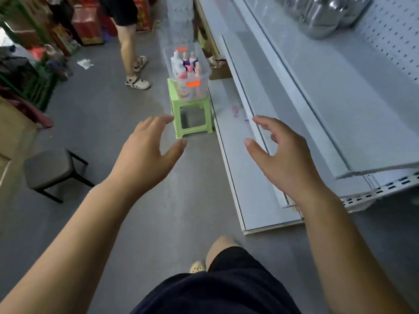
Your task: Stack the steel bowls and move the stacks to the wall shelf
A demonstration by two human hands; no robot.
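Far right, the steel bowls point(326, 14) reach me only as a blurred shine, cut by the top edge. The standing person point(127, 41) is cropped above the waist. I cannot read the labels on the bottles point(179, 64).

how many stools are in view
2. A green stool stands ahead, carrying a clear box of bottles; a dark grey stool stands at the lower left. Others may be out of sight.
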